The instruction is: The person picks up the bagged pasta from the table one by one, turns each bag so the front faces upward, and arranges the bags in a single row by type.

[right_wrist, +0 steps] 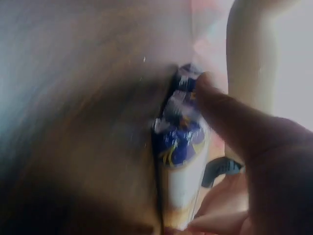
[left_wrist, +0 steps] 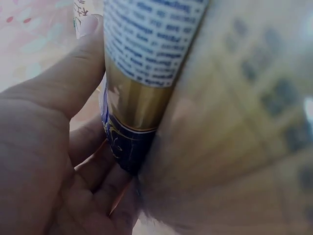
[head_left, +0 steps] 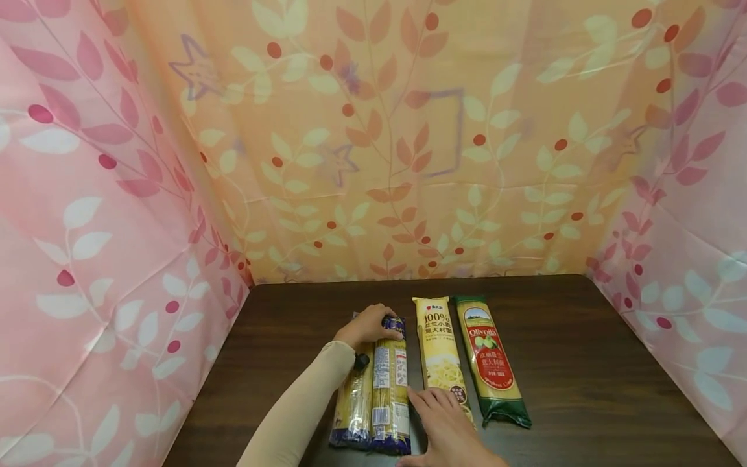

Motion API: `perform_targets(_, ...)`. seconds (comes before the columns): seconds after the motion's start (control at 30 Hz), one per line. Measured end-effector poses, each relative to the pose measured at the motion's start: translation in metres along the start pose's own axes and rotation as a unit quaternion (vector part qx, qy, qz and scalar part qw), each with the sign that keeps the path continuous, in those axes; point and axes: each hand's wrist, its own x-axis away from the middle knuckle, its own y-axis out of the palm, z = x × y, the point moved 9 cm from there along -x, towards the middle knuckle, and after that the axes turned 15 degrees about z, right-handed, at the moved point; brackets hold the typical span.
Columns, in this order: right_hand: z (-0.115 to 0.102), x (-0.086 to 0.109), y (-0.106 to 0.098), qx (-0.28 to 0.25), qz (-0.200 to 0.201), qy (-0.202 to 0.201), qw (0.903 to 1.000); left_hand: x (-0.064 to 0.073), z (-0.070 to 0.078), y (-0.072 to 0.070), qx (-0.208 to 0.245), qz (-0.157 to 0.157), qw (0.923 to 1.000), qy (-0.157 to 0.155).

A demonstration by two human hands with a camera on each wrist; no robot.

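Two clear spaghetti packs with blue ends lie side by side: the left pack (head_left: pixel 353 408) and the right pack (head_left: pixel 392 383), which has printed labels. My left hand (head_left: pixel 369 325) grips the far end of the right pack; its thumb (left_wrist: pixel 80 68) lies along one side and its fingers curl at the blue end in the left wrist view. Beside the near part of that pack is my right hand (head_left: pixel 446 428), fingers spread, overlapping the lower end of a yellow pasta pack (head_left: pixel 438 344). In the right wrist view, its thumb (right_wrist: pixel 220 107) comes right up to the blue pack end (right_wrist: pixel 181 142).
Right of the yellow pack, a green and red spaghetti pack (head_left: pixel 490 357) lies slightly slanted. All the packs are on a dark wooden table (head_left: pixel 583 363). Patterned cloth stands around it: an orange back curtain (head_left: pixel 397 194) and pink side curtains (head_left: pixel 105 259).
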Motion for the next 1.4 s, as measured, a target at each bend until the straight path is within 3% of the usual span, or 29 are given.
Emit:
perform_targets(0.23, -0.005, -0.004, 0.008, 0.057, 0.004, 0.006, 0.9984, 0.0, 0.004, -0.002, -0.008, -0.005, 0.9999, -0.003)
perform_targets(0.57, 0.001, -0.004, 0.02, 0.036, 0.024, 0.045, 0.998, 0.001, 0.007, 0.0, -0.006, -0.013, 0.9999, -0.003)
perform_targets(0.87, -0.004, -0.01, 0.016, 0.074, 0.012, 0.046, 0.9961, 0.003, 0.006, 0.0, -0.014, -0.007, 0.9999, -0.006)
perform_targets(1.1, -0.005, -0.013, 0.015, 0.053, 0.01, 0.045, 0.9975, 0.007, 0.013, -0.005, -0.027, -0.005, 0.9995, -0.014)
perform_targets(1.4, -0.005, -0.009, 0.006, -0.016, 0.011, 0.079, 0.9967, 0.012, 0.02, -0.009, 0.012, 0.024, 0.9993, -0.024)
